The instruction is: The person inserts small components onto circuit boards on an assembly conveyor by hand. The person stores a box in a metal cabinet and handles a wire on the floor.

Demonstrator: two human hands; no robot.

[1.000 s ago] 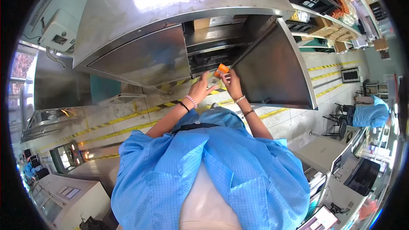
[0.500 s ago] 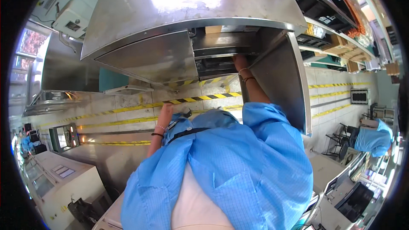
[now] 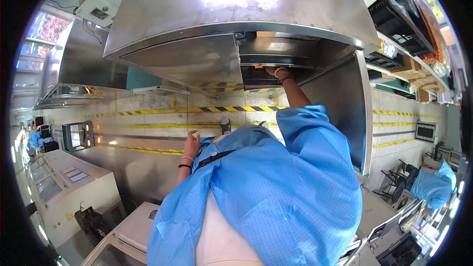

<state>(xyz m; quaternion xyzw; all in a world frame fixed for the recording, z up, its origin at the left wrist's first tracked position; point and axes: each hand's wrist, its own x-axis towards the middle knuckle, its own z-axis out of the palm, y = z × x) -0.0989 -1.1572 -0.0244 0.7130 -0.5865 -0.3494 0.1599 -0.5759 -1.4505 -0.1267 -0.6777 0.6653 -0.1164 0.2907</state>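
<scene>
My right hand [image 3: 271, 70] reaches into the open compartment of a stainless steel cabinet [image 3: 246, 28], below its inner shelf [image 3: 276, 61]. The fingers are mostly hidden in shadow at the shelf edge, so whether they hold anything does not show. A small orange item [image 3: 259, 67] lies right beside the fingertips; its kind is too small to make out. My left hand [image 3: 191, 144] hangs free at my waist, fingers loosely bent and apart, holding nothing. To the right of my right arm, a cabinet door [image 3: 335, 103] stands swung out toward me.
The cabinet's left door [image 3: 192, 64] is closed. Cardboard [image 3: 266, 34] shows on the upper shelf. A rack with boxes [image 3: 411, 69] stands at right. Yellow-black tape [image 3: 197, 111] crosses the floor. A person in blue [image 3: 433, 184] is at far right; white machines [image 3: 74, 187] stand at left.
My right hand has shifted left along the shelf, and the orange item now shows by it. My left hand's fingers have loosened. The whole view has shifted slightly.
</scene>
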